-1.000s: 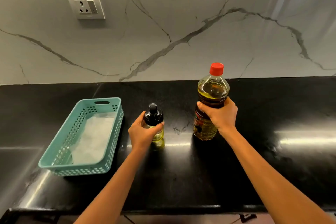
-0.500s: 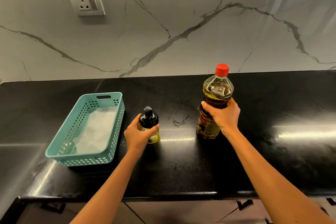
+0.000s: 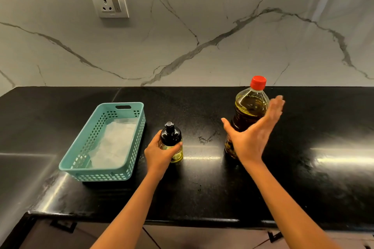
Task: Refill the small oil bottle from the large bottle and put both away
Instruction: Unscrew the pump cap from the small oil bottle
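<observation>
A small oil bottle (image 3: 173,143) with a black pump cap stands on the black counter (image 3: 202,188), a little yellow oil in its base. My left hand (image 3: 159,154) grips its side. To the right stands the large oil bottle (image 3: 250,107), red-capped, dark oil nearly to its shoulder. My right hand (image 3: 253,135) is in front of it, fingers spread straight, palm off the bottle and slightly blurred. It hides the bottle's label and lower body.
A teal perforated basket (image 3: 81,159) lined with white paper sits left of the small bottle. A marble wall with a socket (image 3: 109,3) rises behind. The counter's front edge (image 3: 182,219) runs below my forearms.
My right hand has let go of the large bottle and opened, fingers now spread in front of it. The left hand keeps its grip on the small bottle.
</observation>
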The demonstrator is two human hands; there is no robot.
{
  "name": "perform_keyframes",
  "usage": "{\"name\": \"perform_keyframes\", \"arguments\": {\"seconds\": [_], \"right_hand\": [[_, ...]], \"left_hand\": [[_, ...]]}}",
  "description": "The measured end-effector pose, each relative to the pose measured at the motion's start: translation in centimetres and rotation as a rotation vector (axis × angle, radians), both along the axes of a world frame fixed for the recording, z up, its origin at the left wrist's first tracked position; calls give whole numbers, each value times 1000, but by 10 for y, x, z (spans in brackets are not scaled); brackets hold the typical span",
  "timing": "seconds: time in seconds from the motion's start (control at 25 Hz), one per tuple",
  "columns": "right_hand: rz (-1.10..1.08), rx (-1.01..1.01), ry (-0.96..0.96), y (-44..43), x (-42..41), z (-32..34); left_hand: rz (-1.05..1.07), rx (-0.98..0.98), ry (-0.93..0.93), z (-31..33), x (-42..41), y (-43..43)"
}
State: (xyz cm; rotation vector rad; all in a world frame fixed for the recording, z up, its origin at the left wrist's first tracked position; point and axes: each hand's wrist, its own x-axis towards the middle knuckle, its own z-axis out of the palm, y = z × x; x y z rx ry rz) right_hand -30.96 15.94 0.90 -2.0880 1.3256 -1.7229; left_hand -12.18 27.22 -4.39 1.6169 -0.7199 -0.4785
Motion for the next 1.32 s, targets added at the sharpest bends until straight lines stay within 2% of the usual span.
{"name": "perform_keyframes", "arguments": {"seconds": [0.08,0.16,0.24,0.32,0.44,0.56,0.68,0.88,0.96,1.12,1.32], "right_hand": [[100,-202,112,12,22,5],[275,-256,249,19,46,9],[510,-114,375,21,70,14],[720,141,560,23,90,24],[813,303,881,17,115,36],[819,349,986,16,125,42],[839,423,803,15,118,40],[745,727,11,8,83,21],[655,830,-204,9,72,1],[470,926,-348,14,60,-42],[369,950,-379,18,57,-70]], "left_hand": [[-10,6,-1,2,-1,1],[-18,3,3,1,-1,1],[-14,10,-5,2,0,1],[-8,24,-5,3,-1,1],[-6,26,12,2,0,0],[-17,44,29,2,1,0],[-25,47,37,3,1,1],[-30,39,29,0,4,1],[-28,46,16,-3,5,-1],[-21,67,-29,-7,7,-2],[-14,89,-23,-6,7,-2]]}}
